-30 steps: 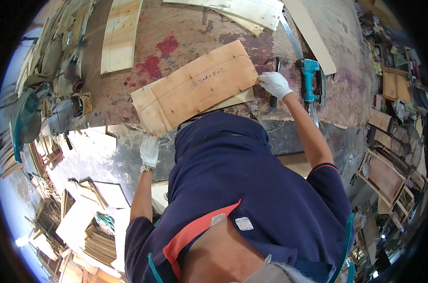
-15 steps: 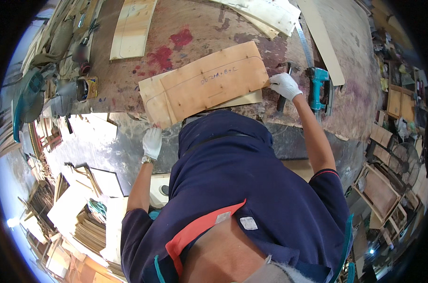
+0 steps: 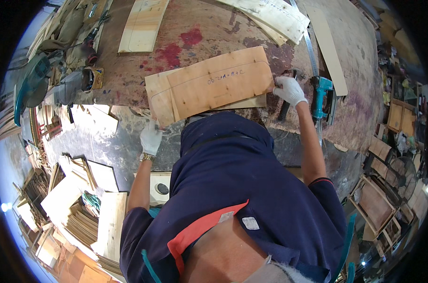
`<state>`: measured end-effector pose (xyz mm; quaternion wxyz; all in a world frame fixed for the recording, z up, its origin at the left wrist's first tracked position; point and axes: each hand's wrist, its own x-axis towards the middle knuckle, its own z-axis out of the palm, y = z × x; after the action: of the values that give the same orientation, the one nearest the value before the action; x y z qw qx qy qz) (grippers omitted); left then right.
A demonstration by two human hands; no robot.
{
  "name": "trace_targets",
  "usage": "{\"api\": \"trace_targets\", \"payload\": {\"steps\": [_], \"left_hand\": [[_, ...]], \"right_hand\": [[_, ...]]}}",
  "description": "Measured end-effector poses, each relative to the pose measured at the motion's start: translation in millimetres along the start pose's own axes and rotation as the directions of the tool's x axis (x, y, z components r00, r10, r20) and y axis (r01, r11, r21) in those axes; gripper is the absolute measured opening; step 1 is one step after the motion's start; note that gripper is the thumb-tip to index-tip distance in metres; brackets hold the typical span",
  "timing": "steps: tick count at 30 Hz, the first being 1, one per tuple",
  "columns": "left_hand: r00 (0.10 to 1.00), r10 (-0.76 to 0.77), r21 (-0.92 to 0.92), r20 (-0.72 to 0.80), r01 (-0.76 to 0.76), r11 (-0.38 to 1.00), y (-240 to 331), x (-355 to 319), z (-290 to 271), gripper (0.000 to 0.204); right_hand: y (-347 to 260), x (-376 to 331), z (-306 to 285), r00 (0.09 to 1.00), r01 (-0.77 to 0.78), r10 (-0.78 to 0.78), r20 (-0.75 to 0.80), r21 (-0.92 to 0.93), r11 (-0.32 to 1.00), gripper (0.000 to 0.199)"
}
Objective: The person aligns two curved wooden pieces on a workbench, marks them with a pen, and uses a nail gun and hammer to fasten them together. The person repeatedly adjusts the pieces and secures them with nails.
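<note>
A tan plywood panel (image 3: 209, 85) with a pencilled curved outline lies on the stained workbench (image 3: 200, 28), on top of a second sheet. My right hand (image 3: 289, 89), in a white glove, grips the panel's right edge. Just below that hand a dark tool (image 3: 284, 111) lies on the bench. My left hand (image 3: 150, 137), also gloved, is at the bench's near edge, touching the panel's lower left corner. Its fingers are curled, and what they hold is hidden.
A teal power tool (image 3: 321, 96) and a long metal rule (image 3: 308, 45) lie right of my right hand. More plywood boards (image 3: 143, 23) sit at the back, a circular saw (image 3: 32, 87) at the left. Stacked offcuts (image 3: 82, 217) cover the floor.
My left hand has risen from below the bench edge to the panel's lower left corner. My right hand has shifted slightly right along the panel's right edge.
</note>
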<state>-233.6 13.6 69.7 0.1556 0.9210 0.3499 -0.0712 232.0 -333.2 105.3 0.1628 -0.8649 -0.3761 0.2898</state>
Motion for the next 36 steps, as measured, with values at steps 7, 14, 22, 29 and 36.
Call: {"api": "trace_targets", "payload": {"steps": [7,14,22,29,36], "left_hand": [[0.926,-0.378,-0.752,0.013,0.258,0.606,20,4,40,0.046],[0.887,-0.462,-0.857,-0.021,0.221,0.464,-2,-2,76,0.048],[0.799,-0.294,-0.846,0.524,0.527,-0.077,-13,13,68,0.04],[0.829,-0.276,-0.861,0.487,0.509,0.011,-2,21,67,0.044],[0.878,-0.293,-0.903,0.379,0.421,0.091,0,10,72,0.048]], "right_hand": [[1,16,69,0.864,-0.23,0.317,-0.391,0.254,0.94,0.033],[-4,13,90,0.733,-0.172,0.362,-0.575,0.359,0.917,0.035],[25,-16,17,0.315,-0.595,0.498,-0.808,0.241,0.767,0.03],[100,-44,-2,0.286,-0.898,0.818,-0.499,0.16,0.411,0.11],[88,-63,-48,0.579,-0.703,0.674,-0.459,0.138,0.697,0.071]]}}
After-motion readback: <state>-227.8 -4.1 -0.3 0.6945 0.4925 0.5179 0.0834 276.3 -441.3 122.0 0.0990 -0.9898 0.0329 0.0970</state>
